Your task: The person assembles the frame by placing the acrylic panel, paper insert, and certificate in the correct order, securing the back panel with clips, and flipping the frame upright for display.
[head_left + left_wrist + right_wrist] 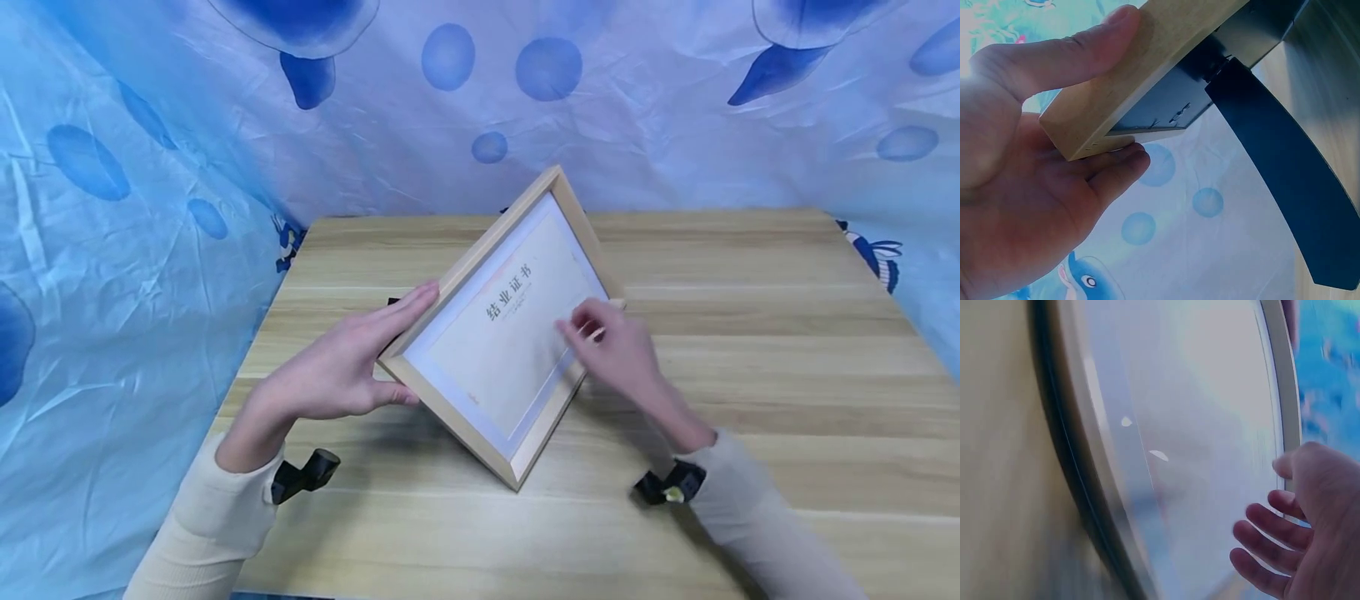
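A light wooden picture frame (480, 242) stands turned on one corner on the table, leaning back, with a printed certificate (517, 333) behind its front. My left hand (337, 358) grips its left corner, thumb on one side and fingers along the other. From the dark back of the frame a black stand leg (1285, 169) sticks out, seen in the left wrist view. My right hand (611, 346) hovers over the lower right side of the frame, fingers loosely curled and blurred. In the right wrist view no object shows between its fingers (1272, 528).
The frame stands on a wood-grain table (750, 375). Behind it hangs a blue and lilac curtain (637, 142) printed with sea animals and bubbles, which also runs down the left side. Black wrist cameras (307, 475) are strapped over the pale sleeves (217, 508).
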A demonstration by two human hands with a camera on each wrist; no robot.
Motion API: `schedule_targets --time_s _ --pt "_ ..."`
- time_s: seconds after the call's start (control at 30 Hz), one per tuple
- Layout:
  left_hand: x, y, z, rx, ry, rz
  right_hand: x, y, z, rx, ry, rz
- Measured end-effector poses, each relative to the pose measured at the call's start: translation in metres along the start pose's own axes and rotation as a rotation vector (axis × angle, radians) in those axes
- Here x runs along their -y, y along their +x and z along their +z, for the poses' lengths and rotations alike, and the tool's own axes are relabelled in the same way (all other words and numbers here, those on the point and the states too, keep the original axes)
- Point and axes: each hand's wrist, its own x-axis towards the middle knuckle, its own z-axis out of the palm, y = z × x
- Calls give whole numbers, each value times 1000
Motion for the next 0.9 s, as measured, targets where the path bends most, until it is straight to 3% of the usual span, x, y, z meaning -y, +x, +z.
schedule_targets --time_s 0.1,0.17,0.33,0.53,0.9 --pt "-1 -2 1 -8 -3 2 -32 21 -15 -26 71 103" --pt "-1 -3 2 -15 -8 2 -52 34 -22 -16 96 124" --pt "-2 -8 7 -46 -16 -7 -83 58 -28 135 116 115" --pt "-3 -11 12 -89 -27 -23 -94 69 -28 265 121 104" --pt "-2 -15 16 -165 -33 -20 -99 74 -35 235 148 156"
